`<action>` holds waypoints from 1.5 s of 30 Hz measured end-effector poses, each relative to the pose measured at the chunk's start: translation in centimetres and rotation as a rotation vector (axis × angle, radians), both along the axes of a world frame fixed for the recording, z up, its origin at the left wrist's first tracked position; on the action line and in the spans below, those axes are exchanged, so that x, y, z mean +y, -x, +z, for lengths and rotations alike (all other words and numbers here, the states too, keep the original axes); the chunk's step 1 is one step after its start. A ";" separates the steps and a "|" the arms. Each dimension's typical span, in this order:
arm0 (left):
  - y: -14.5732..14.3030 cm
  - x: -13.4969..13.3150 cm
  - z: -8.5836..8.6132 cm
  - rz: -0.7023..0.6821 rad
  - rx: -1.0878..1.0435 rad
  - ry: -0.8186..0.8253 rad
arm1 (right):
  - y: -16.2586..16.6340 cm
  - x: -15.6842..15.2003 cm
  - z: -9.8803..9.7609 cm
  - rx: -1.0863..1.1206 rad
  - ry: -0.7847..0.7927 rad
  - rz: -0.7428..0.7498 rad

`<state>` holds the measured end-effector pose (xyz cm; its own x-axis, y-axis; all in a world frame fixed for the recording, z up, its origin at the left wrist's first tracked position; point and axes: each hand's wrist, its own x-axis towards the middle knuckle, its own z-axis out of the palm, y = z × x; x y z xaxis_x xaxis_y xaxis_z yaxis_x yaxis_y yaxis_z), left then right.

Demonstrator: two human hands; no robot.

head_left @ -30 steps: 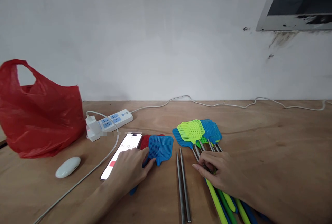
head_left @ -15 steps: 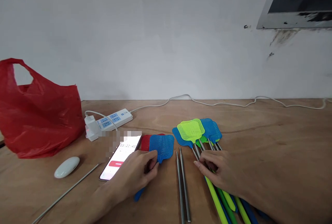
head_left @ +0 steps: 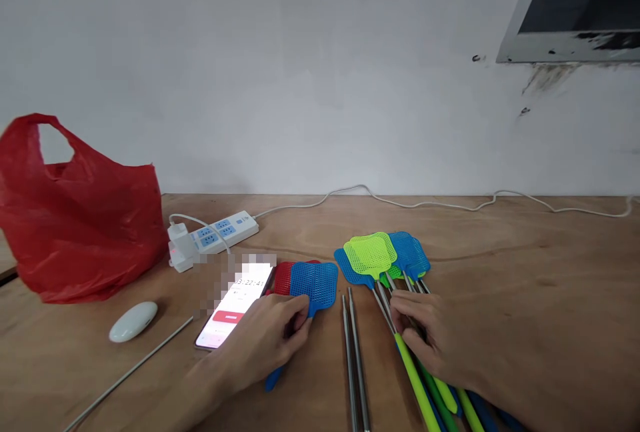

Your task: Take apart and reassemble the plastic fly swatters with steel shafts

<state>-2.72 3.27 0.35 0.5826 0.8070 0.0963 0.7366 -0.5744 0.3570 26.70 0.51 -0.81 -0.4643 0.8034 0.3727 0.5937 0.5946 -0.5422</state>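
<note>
My left hand [head_left: 273,335] is closed in a pinch on a blue fly swatter [head_left: 315,283], just below its mesh head. That swatter's blue handle end shows under the hand. Partly beneath its head lies a red mesh swatter head [head_left: 283,277]. Over a pile of fly swatters my right hand [head_left: 423,332] has its fingers curled around the metal shafts; how many it grips is hidden. Yellow-green [head_left: 370,254] and blue [head_left: 407,252] mesh heads fan out beyond the fingers, and coloured handles run toward me. Two bare metal rods [head_left: 349,352] lie between my hands.
On the left are a lit phone [head_left: 235,305], a white oval case [head_left: 133,322], a thin rod or cable [head_left: 130,372] and a red plastic bag [head_left: 90,225]. A white power strip [head_left: 225,235] has a cord [head_left: 430,205] running along the wall.
My right thumb and fingers have drawn together around the shafts. My left hand stays on the blue swatter. The whole view has shifted slightly.
</note>
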 end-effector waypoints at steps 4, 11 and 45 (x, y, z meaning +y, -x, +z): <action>-0.1 0.0 0.2 0.013 0.008 -0.003 | -0.1 0.0 -0.1 0.055 -0.025 0.057; -0.1 0.0 0.1 0.026 -0.061 0.025 | 0.6 -0.1 0.0 -0.001 -0.073 -0.033; -1.4 -0.7 -0.2 0.008 -0.317 0.375 | 3.1 -1.7 0.3 -0.256 0.042 -0.132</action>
<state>-1.32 2.61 0.15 0.5656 0.8241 -0.0302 0.5618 -0.3583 0.7456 23.56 -1.23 -0.53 -0.4291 0.8756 0.2217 0.7855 0.4829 -0.3869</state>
